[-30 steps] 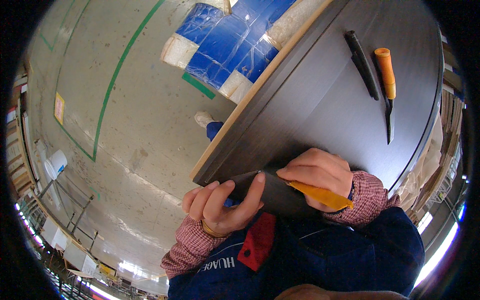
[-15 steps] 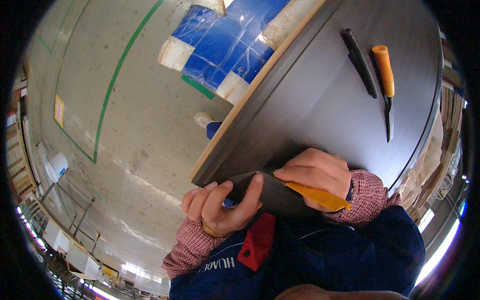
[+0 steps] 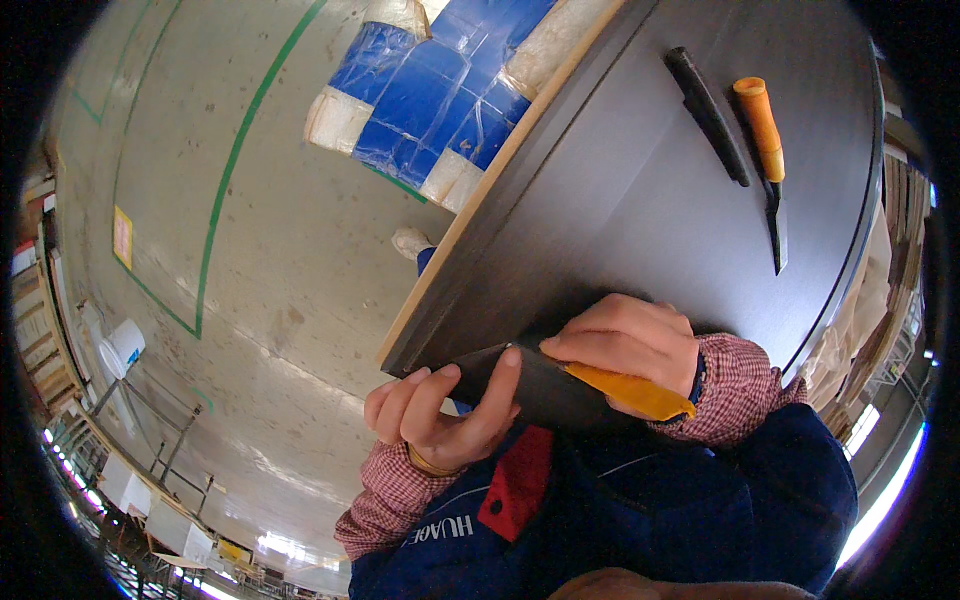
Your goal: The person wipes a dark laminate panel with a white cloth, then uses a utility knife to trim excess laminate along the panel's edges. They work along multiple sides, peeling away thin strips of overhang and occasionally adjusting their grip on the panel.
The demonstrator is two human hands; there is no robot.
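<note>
A dark wood-grain panel [image 3: 640, 190] with a light bare edge lies in front of me. At its near edge, my left hand [image 3: 440, 415] has its fingers curled over the dark surface, and the index fingertip presses at a corner line. Close beside it, my right hand [image 3: 630, 350] is closed around a flat yellow-orange handle-like piece [image 3: 630, 392] that sticks out under the palm. Its fingertips rest near my left index finger. Whatever sits at the fingertips is too small to make out.
On the panel's far right lie a chisel [image 3: 762, 140] with an orange handle and a black slim tool [image 3: 708, 115]. A blue and white wrapped bundle [image 3: 430, 100] stands beyond the light edge. A shoe [image 3: 412, 243] shows on the floor beside it. A white bucket [image 3: 122, 345] is far left.
The view has shifted slightly, so the tools and bundle sit a little further left. Both hands keep nearly the same pose at the panel's edge.
</note>
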